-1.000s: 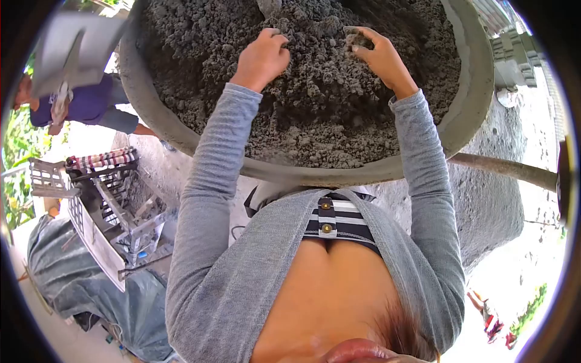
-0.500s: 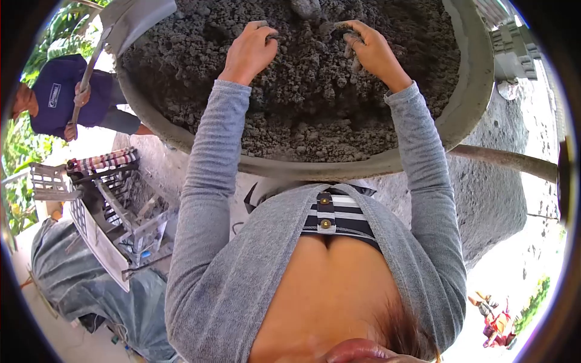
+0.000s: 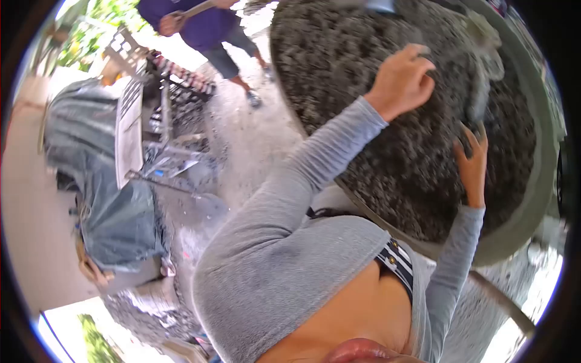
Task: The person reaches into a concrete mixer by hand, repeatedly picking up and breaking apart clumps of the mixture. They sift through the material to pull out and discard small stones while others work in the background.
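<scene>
A large round pan [image 3: 544,181] holds dark grey crumbly mix [image 3: 387,157] that looks damp and lumpy. My left hand [image 3: 402,83] hovers over the middle of the mix, its fingers bent and apart around nothing. Farther right, my right hand [image 3: 473,160] reaches low into the mix, thumb and fingers spread, fingertips close to its surface. Just beyond those fingertips is a pale grey elongated shape [image 3: 482,66], smeared by motion; I cannot tell what it is.
A person in a purple shirt [image 3: 209,27] stands at the left, holding a wooden handle [image 3: 196,8]. Below them are a crate-like frame [image 3: 130,127] and a grey-green tarp [image 3: 121,212]. A pole [image 3: 505,302] sticks out beneath the pan at lower right.
The view has turned, so the pan now sits at upper right and the purple-shirted person higher up. My hands have moved apart from their level position, the right one now lower.
</scene>
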The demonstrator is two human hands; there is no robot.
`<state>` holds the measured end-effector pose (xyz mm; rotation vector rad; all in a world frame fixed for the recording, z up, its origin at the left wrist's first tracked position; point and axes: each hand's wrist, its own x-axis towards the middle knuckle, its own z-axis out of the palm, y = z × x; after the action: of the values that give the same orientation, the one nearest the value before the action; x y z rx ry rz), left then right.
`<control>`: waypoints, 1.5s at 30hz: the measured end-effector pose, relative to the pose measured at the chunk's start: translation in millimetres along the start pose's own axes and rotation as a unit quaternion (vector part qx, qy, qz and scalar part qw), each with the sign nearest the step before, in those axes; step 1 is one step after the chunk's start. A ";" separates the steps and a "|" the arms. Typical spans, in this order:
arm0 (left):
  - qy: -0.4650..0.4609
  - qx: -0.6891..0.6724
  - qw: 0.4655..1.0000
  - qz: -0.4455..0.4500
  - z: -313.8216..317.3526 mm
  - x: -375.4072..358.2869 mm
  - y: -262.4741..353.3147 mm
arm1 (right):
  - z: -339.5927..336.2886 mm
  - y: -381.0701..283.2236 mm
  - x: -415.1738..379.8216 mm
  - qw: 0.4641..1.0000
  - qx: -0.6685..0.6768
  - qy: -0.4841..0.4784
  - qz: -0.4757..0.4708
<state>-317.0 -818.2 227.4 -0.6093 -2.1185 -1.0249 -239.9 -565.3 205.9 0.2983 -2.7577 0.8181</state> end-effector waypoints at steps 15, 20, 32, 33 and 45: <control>-0.151 0.133 0.974 -0.103 -84.0 -19.7 -39.9 | 13.1 -18.3 -2.0 0.995 -0.078 -0.059 0.015; 0.008 0.154 0.936 0.315 -89.1 -17.5 -117.9 | -2.2 17.7 3.4 0.989 -0.125 -0.016 0.074; -0.331 -0.189 0.913 -0.148 -55.3 -49.6 -90.5 | -97.1 99.8 -19.6 0.947 -0.177 0.041 0.264; -0.333 -0.193 0.911 -0.149 -38.8 -61.5 -97.7 | -103.1 107.6 -22.4 0.939 -0.190 0.057 0.281; -0.619 0.121 0.758 -0.169 -3.4 -98.5 -77.1 | -68.0 115.4 -65.9 0.810 -0.341 0.074 0.471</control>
<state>-302.7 -876.2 117.5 -0.9373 -3.5626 -0.4418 -195.7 -424.4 183.4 -1.2778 -2.7068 -0.0864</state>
